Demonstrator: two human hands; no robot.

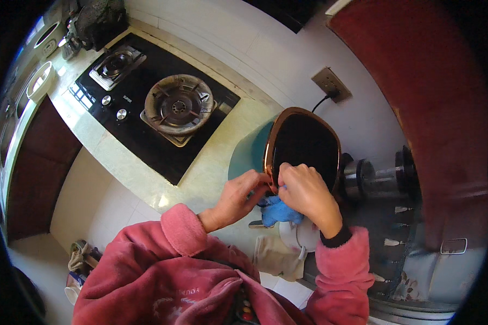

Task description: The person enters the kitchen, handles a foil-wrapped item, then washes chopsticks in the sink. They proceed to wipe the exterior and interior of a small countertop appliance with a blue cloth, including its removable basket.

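A teal countertop appliance, probably an air fryer (pixel 248 148), stands before me with a glossy black top (pixel 305 142) and a copper-coloured rim (pixel 269 150). My right hand (pixel 307 191) is closed over the near edge of that top. A blue cloth (pixel 282 211) bunches below it, with a bit of blue showing at its fingers. From the left, my left hand (pixel 240 199) reaches the near left corner of the rim, thumb and fingers bent close together. Whether they pinch something there is hard to make out. The appliance's front is mostly hidden by the hands and cloth.
Left of the appliance lies a black gas hob (pixel 146 109) with a large burner (pixel 179 105). A cord runs to a wall socket (pixel 331 85) behind. Clear-bodied containers (pixel 376 176) stand to the right, below a dark red cabinet (pixel 423 101). A beige cloth (pixel 280 258) hangs near my front.
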